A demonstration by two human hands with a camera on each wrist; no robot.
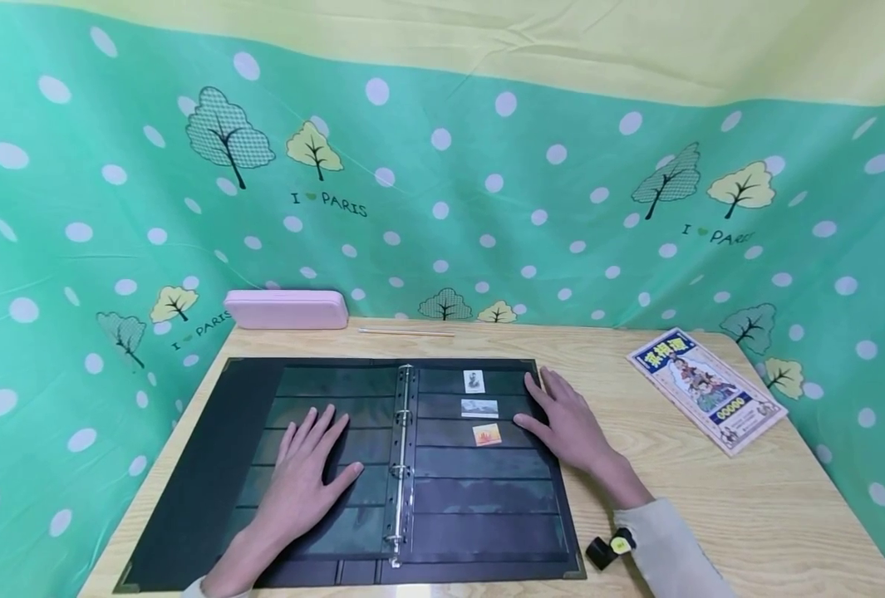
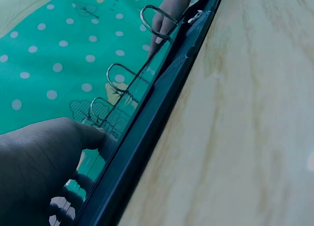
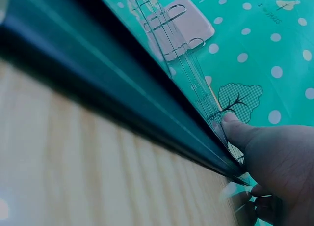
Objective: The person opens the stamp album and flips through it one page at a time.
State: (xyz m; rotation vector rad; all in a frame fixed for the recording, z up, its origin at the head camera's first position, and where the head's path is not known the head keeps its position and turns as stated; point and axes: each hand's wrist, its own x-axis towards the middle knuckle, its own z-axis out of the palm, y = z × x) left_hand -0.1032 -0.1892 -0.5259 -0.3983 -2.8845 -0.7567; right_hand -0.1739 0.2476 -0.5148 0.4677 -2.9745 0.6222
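Observation:
An open black stamp album with clear strip pockets and a metal ring binding lies on the table. My left hand rests on its left page, fingers straight and spread. At the upper right edge of the right page lies my right hand, thumb and forefinger touching the page, other fingers past the edge. Three stamps sit in the right page's upper pockets: a portrait stamp, a grey landscape stamp and an orange stamp. The left wrist view shows the left thumb on the glossy page.
A pink case stands at the back left, beside tweezers or a thin stick. To the right lies a printed booklet. A small black object is near the right sleeve. Polka-dot cloth hangs behind the wooden table.

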